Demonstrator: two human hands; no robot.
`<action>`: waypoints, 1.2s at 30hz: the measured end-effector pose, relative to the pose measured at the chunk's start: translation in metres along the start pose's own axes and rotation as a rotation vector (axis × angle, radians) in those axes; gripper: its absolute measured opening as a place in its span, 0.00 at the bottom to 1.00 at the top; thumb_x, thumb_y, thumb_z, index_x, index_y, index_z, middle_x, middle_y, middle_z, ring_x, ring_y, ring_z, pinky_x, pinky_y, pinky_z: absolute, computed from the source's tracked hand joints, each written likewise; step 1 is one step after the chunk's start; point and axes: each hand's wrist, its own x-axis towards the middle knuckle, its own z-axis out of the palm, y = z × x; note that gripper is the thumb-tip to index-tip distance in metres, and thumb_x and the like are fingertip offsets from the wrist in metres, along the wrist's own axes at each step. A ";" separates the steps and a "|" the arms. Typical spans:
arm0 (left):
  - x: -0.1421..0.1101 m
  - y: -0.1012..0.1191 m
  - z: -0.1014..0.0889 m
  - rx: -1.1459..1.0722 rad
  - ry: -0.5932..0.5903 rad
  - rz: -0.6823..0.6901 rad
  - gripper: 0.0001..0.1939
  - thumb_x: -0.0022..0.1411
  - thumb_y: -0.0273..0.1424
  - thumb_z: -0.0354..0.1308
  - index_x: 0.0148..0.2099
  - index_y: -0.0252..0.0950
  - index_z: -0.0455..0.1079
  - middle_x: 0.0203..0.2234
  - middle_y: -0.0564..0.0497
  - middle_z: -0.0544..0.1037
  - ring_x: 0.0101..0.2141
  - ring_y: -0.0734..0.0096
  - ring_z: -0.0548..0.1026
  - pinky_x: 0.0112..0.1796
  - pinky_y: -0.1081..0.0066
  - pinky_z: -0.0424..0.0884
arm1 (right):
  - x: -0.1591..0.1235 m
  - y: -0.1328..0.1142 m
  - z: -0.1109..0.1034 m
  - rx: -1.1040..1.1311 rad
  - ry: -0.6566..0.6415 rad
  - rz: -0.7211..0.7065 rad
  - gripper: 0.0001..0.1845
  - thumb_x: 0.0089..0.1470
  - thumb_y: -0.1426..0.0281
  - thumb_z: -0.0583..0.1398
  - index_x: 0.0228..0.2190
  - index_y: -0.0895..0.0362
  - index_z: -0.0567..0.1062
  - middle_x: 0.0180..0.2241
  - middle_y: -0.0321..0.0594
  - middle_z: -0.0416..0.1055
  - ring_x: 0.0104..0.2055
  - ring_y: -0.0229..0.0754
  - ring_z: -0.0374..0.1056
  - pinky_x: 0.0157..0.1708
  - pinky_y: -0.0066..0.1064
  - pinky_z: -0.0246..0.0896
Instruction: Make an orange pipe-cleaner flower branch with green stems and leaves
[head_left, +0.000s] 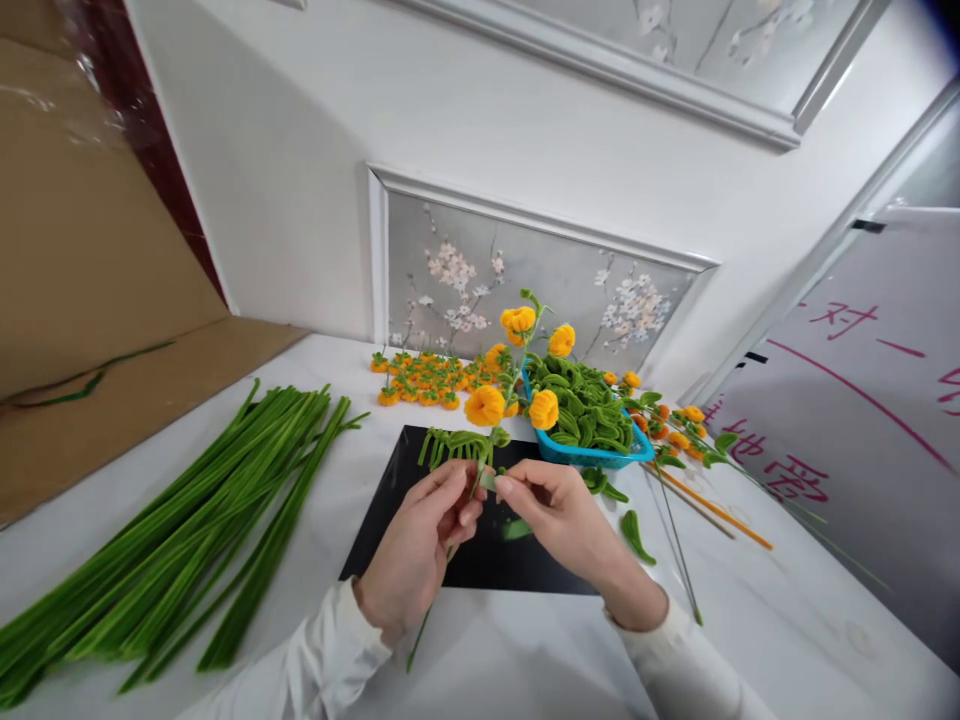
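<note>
A stem of orange pipe-cleaner flowers (485, 406) stands upright in my left hand (421, 540), whose fingers are closed round the stem below the blooms. The lower stem end (418, 645) sticks out beneath that hand. Opposite it, my right hand (562, 515) pinches a short pale green strip (488, 480) that meets the stem; it looks like floral tape. Both hands are over a black mat (487, 560). Behind my left hand, a row of small curled green pipe-cleaner pieces (454, 445) lies on the mat. My fingers partly hide the stem where the strip touches it.
Long green pipe cleaners (187, 540) lie at the left. Small orange blooms (420, 380) sit at the back beside a blue basket (600, 460) of green leaves (581, 400). Loose leaves (636, 537) and orange-flowered stems (679, 440) lie at the right.
</note>
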 end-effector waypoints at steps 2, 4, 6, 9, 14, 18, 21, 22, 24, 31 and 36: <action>0.000 -0.001 0.000 0.000 0.003 0.004 0.08 0.58 0.34 0.59 0.32 0.34 0.71 0.24 0.54 0.68 0.21 0.81 0.60 0.22 0.82 0.58 | 0.003 -0.002 -0.001 0.026 -0.031 0.031 0.19 0.56 0.58 0.55 0.21 0.59 0.70 0.16 0.31 0.59 0.19 0.31 0.52 0.18 0.24 0.46; 0.001 -0.001 -0.001 0.001 0.018 0.013 0.09 0.57 0.35 0.59 0.32 0.34 0.71 0.24 0.54 0.69 0.21 0.81 0.60 0.22 0.81 0.59 | 0.005 -0.003 -0.003 0.078 -0.072 0.061 0.21 0.56 0.58 0.55 0.19 0.59 0.70 0.15 0.32 0.63 0.19 0.32 0.56 0.20 0.24 0.51; 0.001 0.000 -0.001 0.006 0.029 0.026 0.09 0.57 0.35 0.60 0.32 0.34 0.72 0.25 0.54 0.69 0.21 0.82 0.60 0.22 0.81 0.58 | 0.006 -0.002 -0.004 0.163 -0.098 0.081 0.21 0.55 0.57 0.56 0.19 0.59 0.70 0.17 0.34 0.66 0.20 0.33 0.61 0.23 0.25 0.56; 0.002 0.000 -0.002 0.025 0.023 0.029 0.10 0.58 0.35 0.58 0.32 0.33 0.73 0.25 0.54 0.68 0.21 0.83 0.60 0.21 0.82 0.58 | 0.008 0.001 -0.004 0.307 -0.104 0.124 0.18 0.53 0.57 0.58 0.23 0.59 0.72 0.20 0.34 0.69 0.23 0.34 0.67 0.27 0.26 0.62; 0.003 0.000 -0.002 0.039 0.040 0.016 0.10 0.59 0.36 0.57 0.34 0.33 0.73 0.26 0.53 0.69 0.21 0.83 0.61 0.22 0.83 0.59 | 0.010 0.004 -0.003 0.407 -0.081 0.161 0.16 0.50 0.58 0.61 0.27 0.59 0.73 0.23 0.34 0.70 0.26 0.35 0.68 0.31 0.29 0.65; 0.002 0.000 -0.001 0.049 0.046 0.011 0.10 0.59 0.36 0.57 0.34 0.33 0.71 0.26 0.53 0.70 0.21 0.82 0.61 0.23 0.82 0.59 | 0.010 0.002 -0.002 0.234 -0.062 0.094 0.17 0.53 0.58 0.58 0.24 0.59 0.72 0.18 0.32 0.65 0.21 0.33 0.61 0.24 0.25 0.58; 0.001 -0.001 -0.001 0.050 0.053 0.001 0.09 0.58 0.36 0.58 0.33 0.34 0.71 0.26 0.53 0.71 0.21 0.81 0.60 0.22 0.81 0.59 | 0.008 0.000 0.001 0.035 0.008 0.030 0.16 0.54 0.60 0.56 0.23 0.59 0.71 0.17 0.30 0.59 0.20 0.31 0.53 0.19 0.23 0.49; 0.001 -0.001 0.000 0.050 0.052 0.001 0.09 0.58 0.36 0.59 0.33 0.34 0.71 0.25 0.53 0.71 0.21 0.81 0.60 0.23 0.81 0.59 | 0.008 -0.001 0.002 -0.015 0.036 0.014 0.16 0.55 0.61 0.56 0.22 0.59 0.71 0.17 0.30 0.57 0.20 0.31 0.51 0.18 0.23 0.47; 0.000 -0.001 0.000 0.055 0.047 0.005 0.08 0.57 0.35 0.59 0.32 0.35 0.71 0.24 0.54 0.70 0.21 0.81 0.60 0.23 0.80 0.59 | 0.007 -0.002 0.004 -0.087 0.076 -0.021 0.16 0.55 0.62 0.55 0.21 0.58 0.69 0.18 0.30 0.55 0.20 0.31 0.49 0.18 0.24 0.44; -0.002 -0.001 0.004 0.127 0.005 0.057 0.12 0.57 0.38 0.59 0.27 0.35 0.69 0.20 0.56 0.65 0.20 0.80 0.57 0.21 0.78 0.55 | 0.008 -0.007 0.008 -0.230 0.105 -0.122 0.14 0.56 0.67 0.54 0.22 0.58 0.70 0.19 0.33 0.62 0.21 0.32 0.54 0.20 0.24 0.48; -0.003 0.000 0.007 0.177 0.039 0.114 0.14 0.55 0.40 0.61 0.26 0.35 0.67 0.17 0.58 0.60 0.19 0.80 0.53 0.18 0.78 0.50 | 0.009 -0.009 0.013 -0.324 0.161 -0.169 0.14 0.55 0.69 0.54 0.20 0.57 0.69 0.18 0.32 0.61 0.20 0.32 0.54 0.20 0.24 0.47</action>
